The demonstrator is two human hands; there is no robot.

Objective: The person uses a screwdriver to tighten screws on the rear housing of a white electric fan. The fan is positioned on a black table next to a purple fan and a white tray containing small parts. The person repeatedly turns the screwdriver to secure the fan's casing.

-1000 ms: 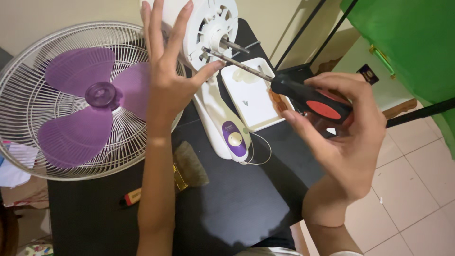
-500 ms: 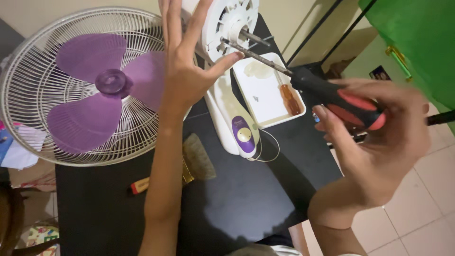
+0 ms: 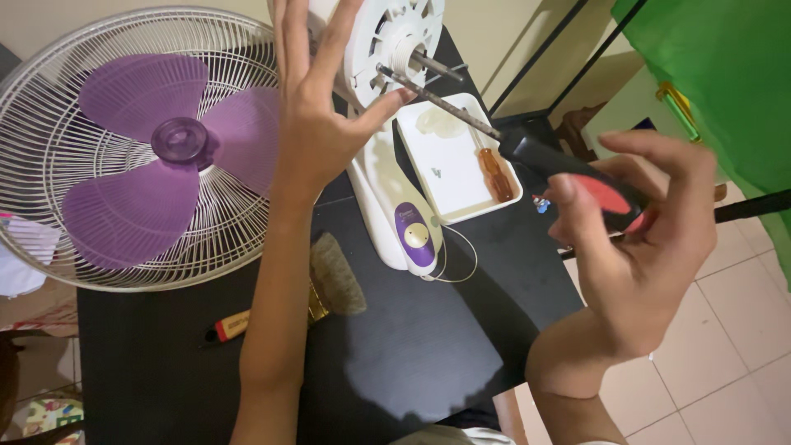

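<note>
My left hand (image 3: 317, 107) presses flat, fingers spread, against the white round motor housing (image 3: 394, 45) of a taken-apart fan, its thumb near the metal shaft. In my right hand (image 3: 638, 247) sits the black-and-red handle of a long screwdriver (image 3: 577, 173). The screwdriver's metal shank slants up left, with its tip at the housing beside my left thumb. Below the housing, the fan's white stand with a purple control panel (image 3: 412, 235) lies on the black table (image 3: 420, 346).
A white wire fan guard with purple blades (image 3: 156, 144) lies on the table at left. A white tray (image 3: 457, 177) holds an amber-handled screwdriver (image 3: 494, 175) and small screws. A brush (image 3: 334, 276) and a small red-and-yellow tool (image 3: 231, 325) lie near my forearm. Tiled floor at right.
The view has shifted slightly. My right hand's fingers have changed their grip on the screwdriver handle. My left hand stays against the housing.
</note>
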